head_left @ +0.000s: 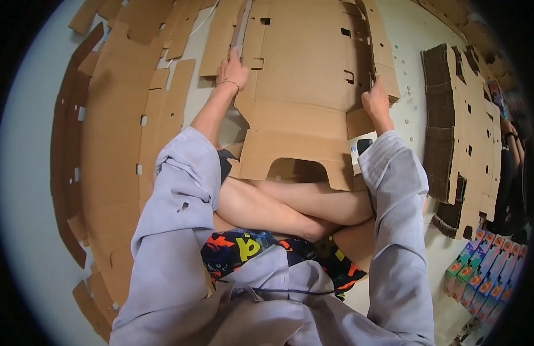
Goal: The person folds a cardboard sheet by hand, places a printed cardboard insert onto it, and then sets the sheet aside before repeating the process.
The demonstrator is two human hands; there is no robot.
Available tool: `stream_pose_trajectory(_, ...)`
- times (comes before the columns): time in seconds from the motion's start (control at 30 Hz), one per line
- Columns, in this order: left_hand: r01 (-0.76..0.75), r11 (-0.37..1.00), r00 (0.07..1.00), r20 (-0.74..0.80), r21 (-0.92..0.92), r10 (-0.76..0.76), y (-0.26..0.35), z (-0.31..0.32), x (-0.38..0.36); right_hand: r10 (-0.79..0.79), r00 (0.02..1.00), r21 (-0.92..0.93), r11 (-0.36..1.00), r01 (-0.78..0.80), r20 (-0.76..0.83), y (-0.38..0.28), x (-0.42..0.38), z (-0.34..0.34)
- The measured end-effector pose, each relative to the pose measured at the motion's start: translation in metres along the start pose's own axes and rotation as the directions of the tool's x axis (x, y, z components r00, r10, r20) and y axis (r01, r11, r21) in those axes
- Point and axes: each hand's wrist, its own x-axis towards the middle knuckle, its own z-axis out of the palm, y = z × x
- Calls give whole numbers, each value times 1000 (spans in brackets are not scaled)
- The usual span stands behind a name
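Clamped on opposite edges of one flat die-cut cardboard blank (304, 104): left hand (232, 72), right hand (376, 101). Spread on the floor ahead of the crossed legs. Could buckle or tear at the slots if pulled unevenly. One stack of blanks (457, 132) at right, loose sheets (114, 144) uncounted at left, one row of small cartons (486, 271), number unclear.

Floor (405, 40) is carrying flat cardboard sheets (111, 144), a cardboard stack (463, 132), and juice cartons (486, 277) lying at right.

Pale floor (24, 190), perhaps concrete, strewn with cardboard offcuts (114, 173).
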Motion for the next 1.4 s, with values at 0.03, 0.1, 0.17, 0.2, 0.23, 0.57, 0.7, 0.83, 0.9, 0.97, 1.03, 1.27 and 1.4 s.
stream_pose_trajectory(0.03,14,998,999,32,55,-16,7,-3,-1,34,999,-30,999,-33,33,-12,-4,-7)
stream_pose_trajectory(0.1,38,985,994,99,170,-56,18,-11,-8,8,999,-110,994,-4,37,-23,-9,-12)
stream_pose_trajectory(0.17,21,955,986,152,295,-69,30,-18,-15,-11,998,-188,982,22,60,-25,-10,-12)
stream_pose_trajectory(0.2,10,935,981,176,355,-77,34,-19,-16,-18,997,-229,973,36,80,-25,-8,-12)
stream_pose_trajectory(0.23,5,916,978,187,402,-88,37,-19,-15,-25,995,-271,961,51,99,-25,-7,-12)
stream_pose_trajectory(0.57,-107,674,875,391,731,-285,13,35,47,20,992,-451,892,39,126,-22,8,0)
stream_pose_trajectory(0.7,14,700,794,418,714,-442,37,29,52,69,982,-502,864,28,174,-34,6,-8)
stream_pose_trajectory(0.83,99,679,825,322,727,-464,76,9,12,-23,999,-600,800,-1,-33,-16,8,26)
stream_pose_trajectory(0.9,272,773,863,210,574,-459,60,24,14,-10,996,-426,905,-27,-85,-24,-4,13)
stream_pose_trajectory(0.97,255,884,929,154,392,-337,55,12,-3,-26,993,-228,974,-1,-116,-29,-16,0)
stream_pose_trajectory(1.03,182,944,970,105,275,-217,47,7,-19,-93,976,-267,963,38,-198,-24,-20,11)
stream_pose_trajectory(1.27,43,888,996,-84,457,-5,42,25,-31,-45,956,-409,909,-81,-290,-45,-20,54)
stream_pose_trajectory(1.4,28,895,960,-262,446,100,42,46,-39,-91,932,-337,941,-35,-351,-48,-20,64)
